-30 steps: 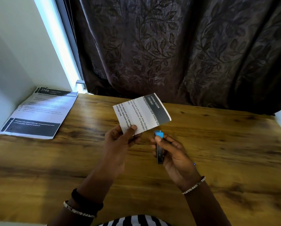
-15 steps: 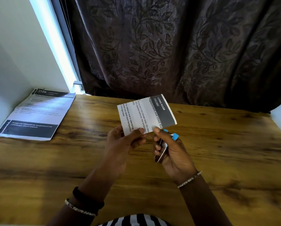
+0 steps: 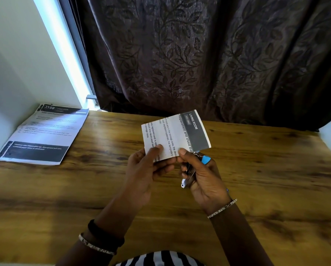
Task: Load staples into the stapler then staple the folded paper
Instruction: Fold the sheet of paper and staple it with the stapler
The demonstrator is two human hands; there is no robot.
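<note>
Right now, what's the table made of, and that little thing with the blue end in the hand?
The table looks like wood, or a wood-print coating: brown grain streaks and dark knots, with a slight sheen. The stapler in the right hand seems to be shiny metal, since its lower tip glints silver, with a smooth blue plastic-looking cap at the top. Most of it is hidden by fingers.

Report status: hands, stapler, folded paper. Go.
Left hand pinches folded paper, held above the table. Right hand grips stapler, thumb on the paper's lower edge. Nothing in the way.

Head view, looking down, close.
</note>
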